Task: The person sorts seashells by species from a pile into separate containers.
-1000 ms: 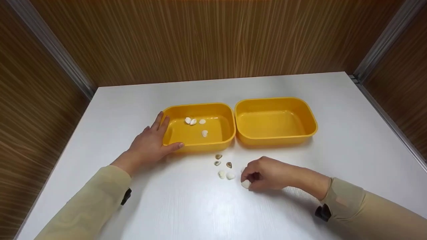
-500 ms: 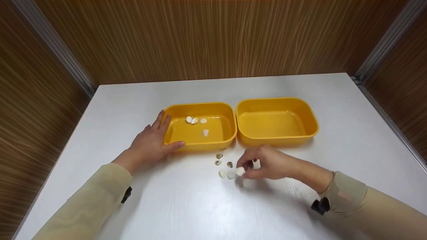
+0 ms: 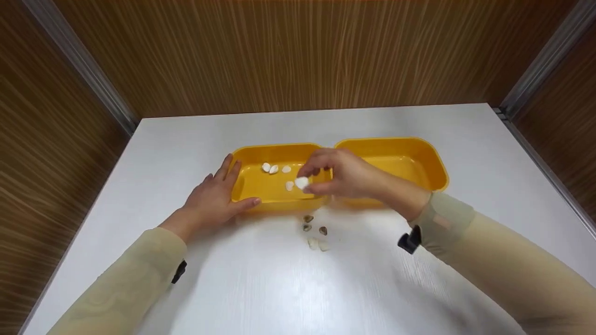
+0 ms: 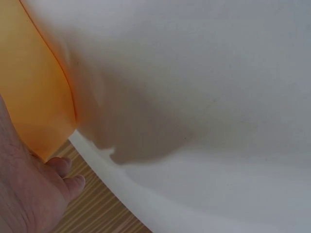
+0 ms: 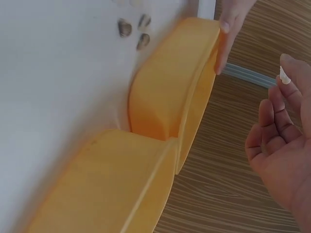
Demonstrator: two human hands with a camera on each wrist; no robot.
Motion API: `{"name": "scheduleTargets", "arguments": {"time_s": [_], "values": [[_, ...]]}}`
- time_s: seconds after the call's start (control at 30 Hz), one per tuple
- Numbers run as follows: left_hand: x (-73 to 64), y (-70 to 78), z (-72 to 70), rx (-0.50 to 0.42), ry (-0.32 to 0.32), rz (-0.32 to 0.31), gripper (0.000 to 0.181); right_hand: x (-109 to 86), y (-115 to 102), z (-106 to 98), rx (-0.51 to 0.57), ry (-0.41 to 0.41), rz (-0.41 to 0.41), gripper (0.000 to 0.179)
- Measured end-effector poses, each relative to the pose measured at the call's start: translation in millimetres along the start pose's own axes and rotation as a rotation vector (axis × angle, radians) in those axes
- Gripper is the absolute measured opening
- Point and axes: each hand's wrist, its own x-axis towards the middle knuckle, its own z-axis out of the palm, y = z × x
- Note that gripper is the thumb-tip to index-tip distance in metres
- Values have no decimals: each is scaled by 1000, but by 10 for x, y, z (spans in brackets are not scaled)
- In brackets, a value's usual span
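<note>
My right hand (image 3: pixel 347 172) pinches a white seashell (image 3: pixel 302 182) between thumb and fingertips, held over the left yellow bin (image 3: pixel 251 188). In the right wrist view the seashell (image 5: pixel 285 76) shows edge-on at the fingertips. Several white shells (image 3: pixel 274 169) lie on that bin's floor. Spread along the bin's left side are the fairly straight fingers of my left hand (image 3: pixel 209 197), its thumb along the front rim. The left wrist view shows this hand (image 4: pixel 34 189) against the bin's outer wall (image 4: pixel 41 92).
A second yellow bin (image 3: pixel 391 141), partly hidden by my right arm, stands against the first on its right. On the white table (image 3: pixel 260 279) in front lie three brown shells (image 3: pixel 323 231) and two white shells (image 3: pixel 313 243). Wood-grain panels (image 3: pixel 298 56) enclose the back and sides.
My right hand has lifted the white seashell from the table and carried it forward and left, over the left bin. My left hand has stayed at that bin's side.
</note>
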Motion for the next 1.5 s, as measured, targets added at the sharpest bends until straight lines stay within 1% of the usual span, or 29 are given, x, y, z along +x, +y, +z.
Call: {"name": "scheduleTargets", "arguments": {"time_s": [0.07,0.23,0.43,0.57,0.63,0.87,1.0,1.1,1.2,1.3,1.4,1.5], "values": [[5,6,3,-2,-5,-5,124,106,34,-4,-5,7,20,21],[8,16,6,-8,-14,-12,122,287,180,45,-6,11,116,23],[2,23,7,-3,-12,-6,121,377,379,191,4,0,213,23],[1,26,5,0,-9,-2,123,408,460,295,24,-25,253,22],[-2,28,3,0,-7,-5,123,428,481,343,21,-47,258,22],[-2,20,13,-5,9,8,122,481,491,475,-42,-132,261,22],[-4,23,18,-7,3,6,121,500,500,532,-39,-156,288,21],[-3,29,16,-8,-2,1,121,506,517,562,-29,-160,306,26],[1,32,19,-10,-5,-3,120,506,528,572,-10,-154,309,30],[6,30,24,-12,-6,-7,117,494,513,546,21,-125,308,32],[9,26,23,-7,-6,-8,116,469,468,480,47,-77,267,31],[6,22,17,3,-6,-7,119,426,400,400,68,-28,211,28]]}}
